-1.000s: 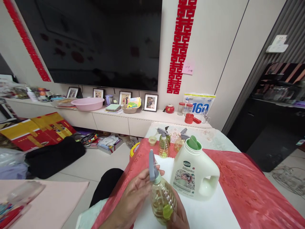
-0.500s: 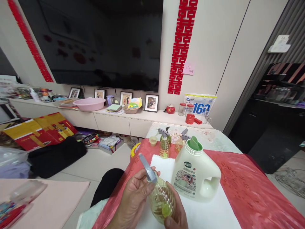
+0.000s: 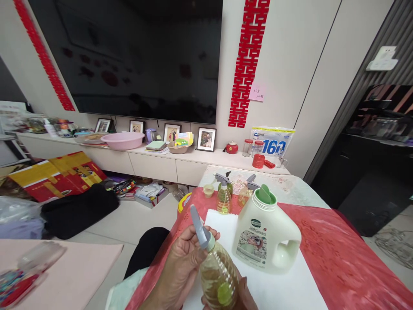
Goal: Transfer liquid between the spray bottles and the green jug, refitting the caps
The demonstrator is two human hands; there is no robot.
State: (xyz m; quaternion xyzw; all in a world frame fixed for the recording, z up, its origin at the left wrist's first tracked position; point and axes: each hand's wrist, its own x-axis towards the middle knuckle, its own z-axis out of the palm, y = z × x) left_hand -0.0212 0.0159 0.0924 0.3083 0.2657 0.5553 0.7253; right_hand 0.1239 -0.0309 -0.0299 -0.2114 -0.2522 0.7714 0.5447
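Observation:
A clear, ribbed spray bottle (image 3: 218, 275) with a grey trigger head is held tilted between my hands, low in the head view. My left hand (image 3: 182, 262) pinches it at the neck, just under the sprayer. Around the lower body on the right wraps my right hand (image 3: 247, 292), partly hidden by the bottle. A yellow-green patch shows on the bottle's side. Just beyond stands a large pale green detergent jug (image 3: 267, 237), its mouth uncapped with a green spout inside. Another spray bottle (image 3: 223, 200) stands behind, near the white sheet's far edge.
The jug rests on a white sheet (image 3: 290, 284) over a red tablecloth (image 3: 342, 241). A small cup (image 3: 208, 190) and further spray bottles sit at the table's far side. Behind runs a low cabinet (image 3: 155, 161) with a pink basin (image 3: 123, 141). A pink surface (image 3: 80, 271) lies at left.
The spray bottle has turned slightly and dropped a little in view, its yellow-green patch now lower. My right hand has shifted down along its body; my left stays at the neck.

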